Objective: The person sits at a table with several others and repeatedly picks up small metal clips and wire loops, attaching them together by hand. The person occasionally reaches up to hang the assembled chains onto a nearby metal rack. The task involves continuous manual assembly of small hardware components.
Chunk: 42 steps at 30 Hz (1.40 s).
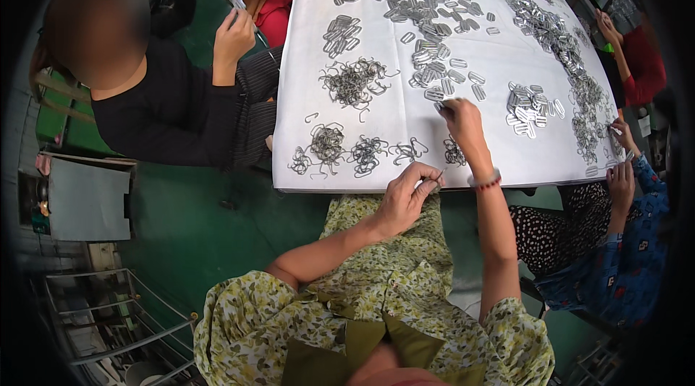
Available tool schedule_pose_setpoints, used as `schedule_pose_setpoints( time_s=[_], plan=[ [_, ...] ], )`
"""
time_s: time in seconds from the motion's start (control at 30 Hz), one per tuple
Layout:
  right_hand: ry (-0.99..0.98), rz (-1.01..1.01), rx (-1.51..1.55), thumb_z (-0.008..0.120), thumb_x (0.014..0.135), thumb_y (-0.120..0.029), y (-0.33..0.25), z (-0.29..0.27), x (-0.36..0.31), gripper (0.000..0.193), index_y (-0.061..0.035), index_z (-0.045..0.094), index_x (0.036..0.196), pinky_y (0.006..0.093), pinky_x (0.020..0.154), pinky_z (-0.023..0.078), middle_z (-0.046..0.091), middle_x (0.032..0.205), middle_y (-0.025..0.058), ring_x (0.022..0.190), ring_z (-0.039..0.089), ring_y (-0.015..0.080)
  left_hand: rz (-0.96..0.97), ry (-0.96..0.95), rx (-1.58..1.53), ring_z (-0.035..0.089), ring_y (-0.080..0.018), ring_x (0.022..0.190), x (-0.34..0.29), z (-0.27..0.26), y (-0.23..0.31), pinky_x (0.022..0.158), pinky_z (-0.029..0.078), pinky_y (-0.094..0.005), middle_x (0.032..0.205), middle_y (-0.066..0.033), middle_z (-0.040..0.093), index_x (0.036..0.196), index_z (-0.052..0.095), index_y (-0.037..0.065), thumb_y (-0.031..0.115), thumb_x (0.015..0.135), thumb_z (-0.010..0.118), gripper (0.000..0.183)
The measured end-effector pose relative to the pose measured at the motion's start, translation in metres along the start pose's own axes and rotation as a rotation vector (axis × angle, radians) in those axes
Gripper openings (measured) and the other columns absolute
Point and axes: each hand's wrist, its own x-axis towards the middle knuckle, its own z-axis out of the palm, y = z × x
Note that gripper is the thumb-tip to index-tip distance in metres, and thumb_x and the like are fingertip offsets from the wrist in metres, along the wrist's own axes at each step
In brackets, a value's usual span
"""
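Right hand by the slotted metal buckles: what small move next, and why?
Probably draw one slotted metal buckle toward the left hand: the right hand is at the near edge of the buckle pile, while the left pinches a thin metal piece.

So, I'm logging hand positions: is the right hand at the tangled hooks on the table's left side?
No, the right hand is at the near end of the oval buckles, right of those hooks.

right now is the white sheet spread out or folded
Spread: the white sheet lies flat under piles of metal pieces.
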Motion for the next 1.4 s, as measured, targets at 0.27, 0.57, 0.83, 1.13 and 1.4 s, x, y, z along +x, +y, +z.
schedule_pose_setpoints(
  time_s=[0.27,0.57,0.83,1.13,1.4],
  plan=[
    [0.202,0.24,0.85,0.063,0.08,0.004,-0.085,-0.081,-0.099,0.022,0.0063,0.063,0.102,0.0222,0.065,0.047,0.062,0.08,0.0043,0.072,0.057,0.0087,0.034,-0.056,0.006,0.059,-0.0172,0.079,0.018,0.007,-0.001,0.071,0.047,-0.0299,0.085,-0.008,0.059,0.096,0.052,0.002,0.003,0.09,0.052,0.006],
    [0.458,0.337,0.941,0.067,0.072,0.011,-0.106,-0.086,-0.112,0.029,0.0063,0.064,0.1,0.0236,0.071,0.045,0.063,0.077,0.006,0.075,0.057,0.0102,0.099,-0.062,0.089,0.06,-0.023,0.089,0.016,0.003,-0.008,0.076,0.047,-0.0321,0.094,-0.0093,0.06,0.097,0.053,0.001,0.002,0.083,0.06,0.016],
    [0.351,0.262,0.79,0.067,0.067,0.01,-0.11,-0.091,-0.122,0.025,0.005,0.066,0.091,0.0236,0.071,0.038,0.058,0.073,0.0052,0.072,0.049,0.0127,0.094,0.228,0.723,0.051,-0.031,0.081,0.092,-0.085,-0.084,0.077,0.041,-0.0403,0.086,-0.0128,0.06,0.084,0.068,0.003,0.014,0.079,0.063,0.013],
    [0.342,0.259,0.874,0.065,0.07,0.009,-0.108,-0.084,-0.13,0.022,0.0064,0.064,0.091,0.026,0.075,0.038,0.054,0.073,0.0049,0.076,0.048,0.0137,-0.054,-0.029,1.292,0.045,-0.0334,0.108,0.136,-0.099,-0.144,0.088,0.038,-0.0515,0.107,-0.0226,0.052,0.081,0.064,-0.004,0.004,0.074,0.052,0.016],
    [0.297,0.26,0.855,0.065,0.071,0.006,-0.109,-0.084,-0.141,0.018,0.0061,0.064,0.09,0.0308,0.084,0.038,0.055,0.073,0.005,0.078,0.048,0.0137,-0.117,0.145,0.926,0.054,-0.0441,0.092,0.134,-0.119,-0.122,0.081,0.043,-0.0483,0.097,-0.0281,0.054,0.11,0.042,-0.008,-0.001,0.08,0.042,0.031]
  ],
)
